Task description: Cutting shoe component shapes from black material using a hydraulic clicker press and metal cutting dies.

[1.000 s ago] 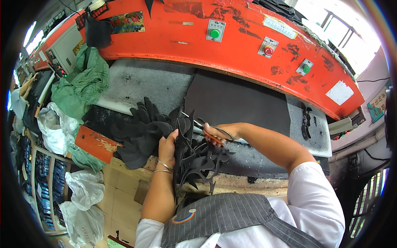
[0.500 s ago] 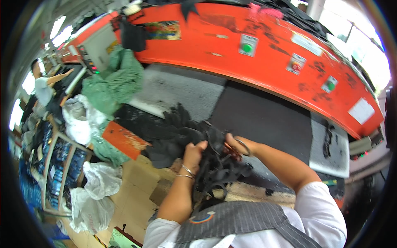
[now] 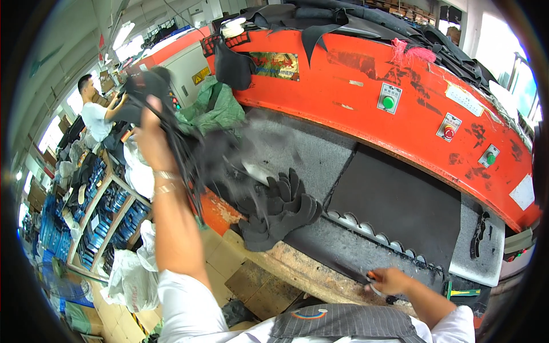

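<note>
My left hand (image 3: pixel 153 137), raised and blurred, was clenched around dark scrap strips (image 3: pixel 180 151), in front of the green sack (image 3: pixel 217 108); my right hand (image 3: pixel 394 281) gripped orange-handled scissors (image 3: pixel 372 275) low by the bench edge. Done, I judged: curved dark pieces (image 3: pixel 277 214) cut and piled. Left: the broad dark sheet (image 3: pixel 400 200), scalloped along its near edge, otherwise apparently uncut.

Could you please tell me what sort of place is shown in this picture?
It looks like a factory workshop, probably one for cutting sheet material: a big orange machine with push buttons, a dark sheet with a scalloped edge, and a pile of dark cut pieces.
</note>
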